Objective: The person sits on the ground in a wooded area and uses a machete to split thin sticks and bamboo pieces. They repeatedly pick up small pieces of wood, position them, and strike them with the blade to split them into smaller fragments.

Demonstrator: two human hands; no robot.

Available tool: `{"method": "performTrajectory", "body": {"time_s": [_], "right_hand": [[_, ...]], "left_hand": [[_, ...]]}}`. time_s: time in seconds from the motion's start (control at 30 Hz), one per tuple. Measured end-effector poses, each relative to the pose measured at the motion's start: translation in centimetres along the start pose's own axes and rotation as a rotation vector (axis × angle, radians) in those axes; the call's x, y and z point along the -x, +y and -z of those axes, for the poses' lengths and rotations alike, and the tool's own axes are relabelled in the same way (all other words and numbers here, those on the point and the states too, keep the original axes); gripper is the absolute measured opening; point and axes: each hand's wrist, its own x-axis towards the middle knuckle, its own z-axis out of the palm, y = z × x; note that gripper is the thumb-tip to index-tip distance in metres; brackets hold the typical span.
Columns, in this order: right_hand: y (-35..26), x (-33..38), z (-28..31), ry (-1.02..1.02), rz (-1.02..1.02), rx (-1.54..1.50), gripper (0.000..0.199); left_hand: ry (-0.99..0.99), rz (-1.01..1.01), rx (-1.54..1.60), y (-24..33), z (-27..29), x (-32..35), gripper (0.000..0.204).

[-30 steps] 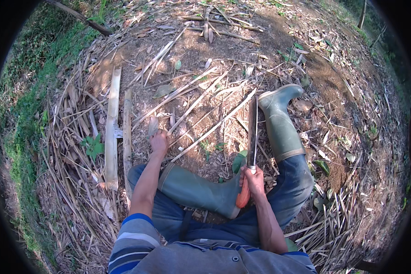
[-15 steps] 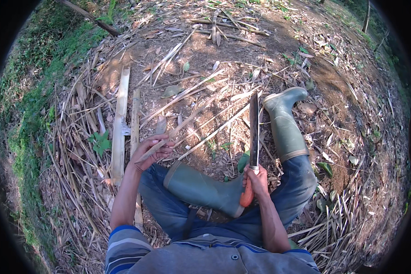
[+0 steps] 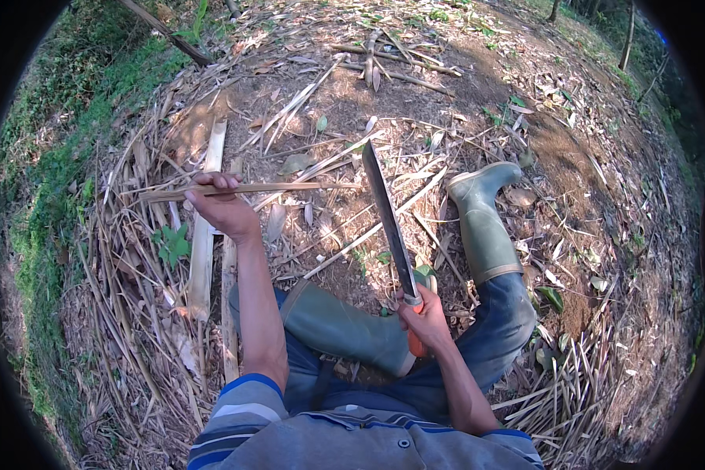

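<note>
I sit on the ground with my legs out in green rubber boots (image 3: 484,227) and blue jeans. My left hand (image 3: 221,205) is raised and grips a thin bamboo strip (image 3: 251,189), held level with its far end pointing right. My right hand (image 3: 424,317) grips the orange handle of a long machete (image 3: 388,219). The blade points up and away from me, and its upper part stands close to the right end of the strip.
Split bamboo slats (image 3: 207,211) lie on the ground to my left, with heaps of thin bamboo strips (image 3: 125,258) around them and at the lower right (image 3: 572,392). Dry leaves and sticks cover the dirt ahead. Grass (image 3: 47,180) borders the left side.
My left hand has lifted a bamboo strip off the ground and now holds it level. The machete has tilted so its blade points toward the strip's end.
</note>
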Motion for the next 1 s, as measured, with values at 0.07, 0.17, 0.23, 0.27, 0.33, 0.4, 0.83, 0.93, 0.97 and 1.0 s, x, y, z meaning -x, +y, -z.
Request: {"method": "performTrajectory", "body": {"time_s": [0.07, 0.17, 0.23, 0.27, 0.33, 0.4, 0.83, 0.93, 0.97, 1.0], "right_hand": [[-0.7, -0.5, -1.2, -0.023, -0.087, 0.009, 0.012], [-4.0, -2.0, -2.8, -0.02, 0.15, 0.056, 0.01], [-7.0, -2.7, -4.3, 0.007, 0.356, 0.017, 0.01], [-9.1, -3.0, -5.3, 0.028, 0.463, -0.011, 0.01], [-10.3, -3.6, -6.5, 0.009, 0.566, -0.089, 0.011], [-7.7, -5.7, -6.5, 0.05, 0.647, -0.029, 0.011], [-5.5, -5.3, -5.5, -0.014, 0.091, 0.006, 0.006], [-6.0, -4.4, -4.6, -0.003, 0.058, 0.084, 0.008], [-6.1, -4.2, -4.5, 0.005, 0.053, 0.099, 0.008], [-6.4, -4.2, -4.4, 0.014, 0.113, 0.096, 0.009]], "left_hand": [[0.107, -0.027, -0.117, -0.4, -2.1, 0.5, 0.051], [0.138, -0.098, -0.321, -0.9, -3.7, 0.8, 0.058], [0.087, -0.07, -0.303, -0.9, -4.2, 1.1, 0.059], [0.061, -0.065, -0.29, -1.0, -4.5, 1.1, 0.059], [0.056, -0.074, -0.293, -1.0, -5.1, 1.2, 0.06], [0.027, -0.073, -0.275, -1.5, -5.8, 1.4, 0.061], [0.149, 0.04, 0.008, -2.6, -4.9, -0.9, 0.057], [0.135, -0.107, -0.09, -2.8, -5.1, -0.4, 0.054], [0.098, -0.107, -0.067, -2.9, -5.1, -0.2, 0.055], [0.063, -0.108, -0.045, -2.8, -5.1, 0.0, 0.056]]}}
